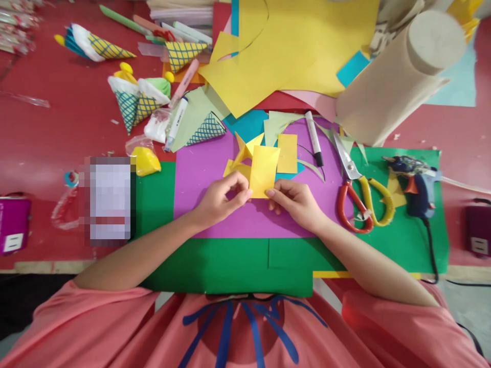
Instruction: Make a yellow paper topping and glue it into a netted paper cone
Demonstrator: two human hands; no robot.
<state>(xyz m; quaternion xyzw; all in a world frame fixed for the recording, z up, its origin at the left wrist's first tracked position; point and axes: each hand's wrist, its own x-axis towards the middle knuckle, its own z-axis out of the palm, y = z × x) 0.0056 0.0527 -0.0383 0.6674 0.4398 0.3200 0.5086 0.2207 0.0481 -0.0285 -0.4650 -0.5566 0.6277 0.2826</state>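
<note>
Between my two hands is a small yellow paper rectangle, raised over the purple sheet. My left hand pinches its lower left corner with thumb and forefinger. At the lower right corner, the thumb and fingers of my right hand close on the same paper. Just behind it lie folded yellow paper pieces, partly covered by the held one. Another yellow rectangle rests to the right on blue and pale green scraps.
Scissors and a blue glue gun lie to the right. A marker is behind my right hand. Paper cones and a bag of yellow clay sit left. Large yellow sheets and a beige roll stand at the back.
</note>
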